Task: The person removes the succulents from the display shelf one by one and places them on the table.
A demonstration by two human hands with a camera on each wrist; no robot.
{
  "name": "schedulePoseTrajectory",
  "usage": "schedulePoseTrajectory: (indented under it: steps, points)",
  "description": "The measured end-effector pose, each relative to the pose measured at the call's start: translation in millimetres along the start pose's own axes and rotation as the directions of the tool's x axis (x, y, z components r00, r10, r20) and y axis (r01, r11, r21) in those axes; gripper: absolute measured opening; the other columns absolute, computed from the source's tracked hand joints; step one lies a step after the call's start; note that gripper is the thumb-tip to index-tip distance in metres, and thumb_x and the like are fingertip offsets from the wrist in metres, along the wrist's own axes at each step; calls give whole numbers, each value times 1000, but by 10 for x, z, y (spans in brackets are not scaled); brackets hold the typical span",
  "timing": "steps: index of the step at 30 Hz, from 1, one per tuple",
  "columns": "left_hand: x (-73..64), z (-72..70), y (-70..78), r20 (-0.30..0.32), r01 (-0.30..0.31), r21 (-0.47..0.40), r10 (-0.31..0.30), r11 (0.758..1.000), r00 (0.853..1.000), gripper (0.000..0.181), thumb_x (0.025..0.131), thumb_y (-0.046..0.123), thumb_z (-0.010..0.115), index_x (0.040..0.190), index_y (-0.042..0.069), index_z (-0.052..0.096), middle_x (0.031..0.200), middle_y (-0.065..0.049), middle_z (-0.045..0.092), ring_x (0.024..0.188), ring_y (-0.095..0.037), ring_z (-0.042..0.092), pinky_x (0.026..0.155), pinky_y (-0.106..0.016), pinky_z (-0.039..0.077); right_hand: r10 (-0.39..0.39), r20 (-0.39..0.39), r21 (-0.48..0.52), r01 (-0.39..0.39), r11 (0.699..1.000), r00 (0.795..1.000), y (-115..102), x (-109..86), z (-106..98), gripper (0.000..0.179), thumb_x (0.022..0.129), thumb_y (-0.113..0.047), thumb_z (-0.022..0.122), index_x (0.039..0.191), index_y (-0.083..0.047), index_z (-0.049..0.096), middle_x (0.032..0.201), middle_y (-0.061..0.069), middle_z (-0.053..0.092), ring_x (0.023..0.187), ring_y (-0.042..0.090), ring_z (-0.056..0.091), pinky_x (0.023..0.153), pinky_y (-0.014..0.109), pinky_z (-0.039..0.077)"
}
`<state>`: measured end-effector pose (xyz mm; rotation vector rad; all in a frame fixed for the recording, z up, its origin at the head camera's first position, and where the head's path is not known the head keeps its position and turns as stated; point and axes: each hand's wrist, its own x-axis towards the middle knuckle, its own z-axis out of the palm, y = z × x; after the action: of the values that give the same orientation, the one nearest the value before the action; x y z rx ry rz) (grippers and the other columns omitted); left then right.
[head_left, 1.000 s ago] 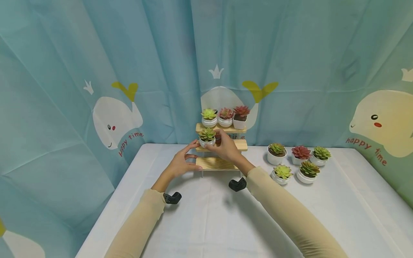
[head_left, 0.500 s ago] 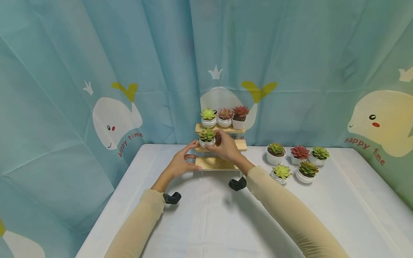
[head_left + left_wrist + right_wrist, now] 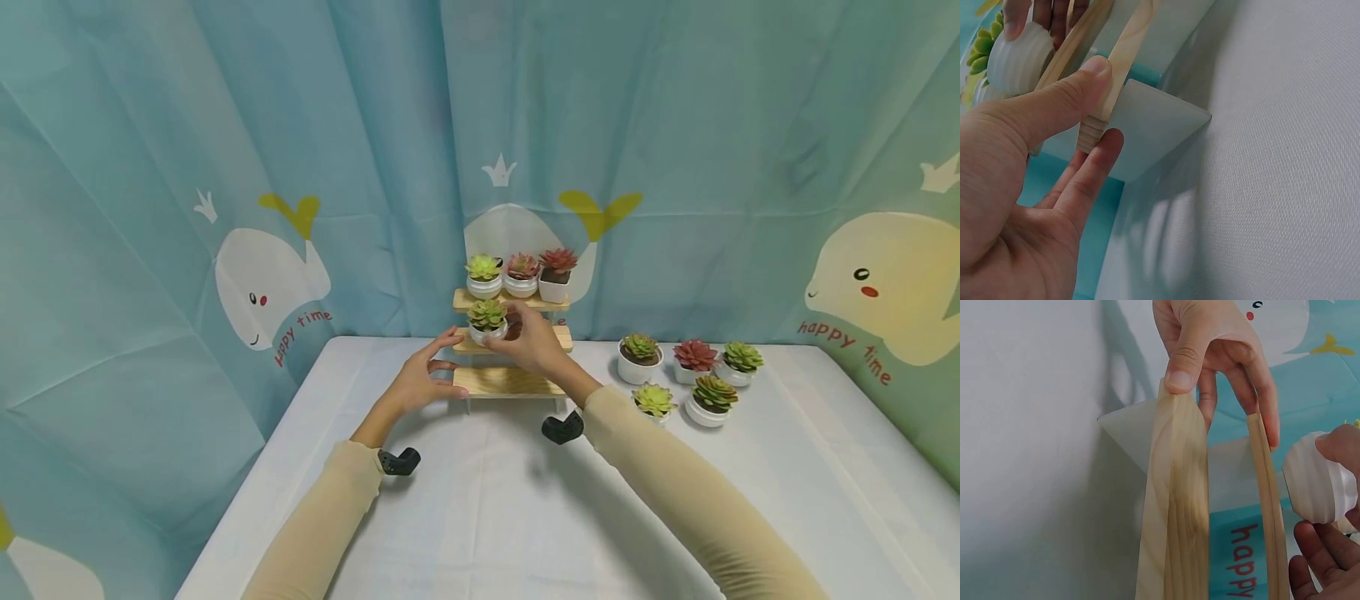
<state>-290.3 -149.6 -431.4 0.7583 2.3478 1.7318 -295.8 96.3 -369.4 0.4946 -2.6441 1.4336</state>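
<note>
A three-tier wooden shelf stand (image 3: 502, 382) stands near the table's back edge. My left hand (image 3: 416, 382) holds its left end, thumb and fingers on either side of the lowest board (image 3: 1124, 69). On the middle tier is a green potted succulent (image 3: 487, 317) in a white ribbed pot (image 3: 1313, 478). My right hand (image 3: 534, 340) pinches that pot between thumb and fingers, at the tier's left part. Along the top tier stand a light green succulent (image 3: 483, 275), a pinkish one (image 3: 522, 275) and a red one (image 3: 557, 275) in a square pot.
On the table (image 3: 480, 517), right of the stand, several potted succulents form a group, among them a dark red one (image 3: 694, 357) and a green one with reddish edges (image 3: 712, 400). A blue curtain (image 3: 390, 167) with whale prints hangs close behind the table.
My right hand has shifted slightly right along the middle tier with the green succulent. My left hand keeps its hold on the stand.
</note>
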Motion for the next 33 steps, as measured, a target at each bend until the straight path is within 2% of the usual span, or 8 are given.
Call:
schedulePoseTrajectory:
  steps: [17,25,33]
  points:
    - [5,-4,0,-5,3,-22,-3,1000,1000,91,81,-3,86,158,15,41,172,-2,16,129,-39,56,92,-41,59,-8,-17,7,8,1000,1000,49,-59,-193,69,88,-21,83,146,-4,50,128,18,65,107,30,66,90,44,57]
    - [7,-4,1,0,-3,-34,3,999,1000,91,80,-3,86,158,14,41,172,-4,15,130,-41,54,93,-41,58,-14,-2,26,14,1000,1000,70,-169,-353,68,90,-23,81,147,-6,48,122,16,65,103,28,63,88,43,56]
    - [2,-8,-1,-4,-6,-36,5,999,1000,92,80,-3,86,158,14,41,172,-1,17,130,-42,55,92,-41,58,-20,-18,-17,19,1000,1000,143,-310,-513,71,90,-25,81,150,-7,47,118,15,65,103,29,64,87,45,55]
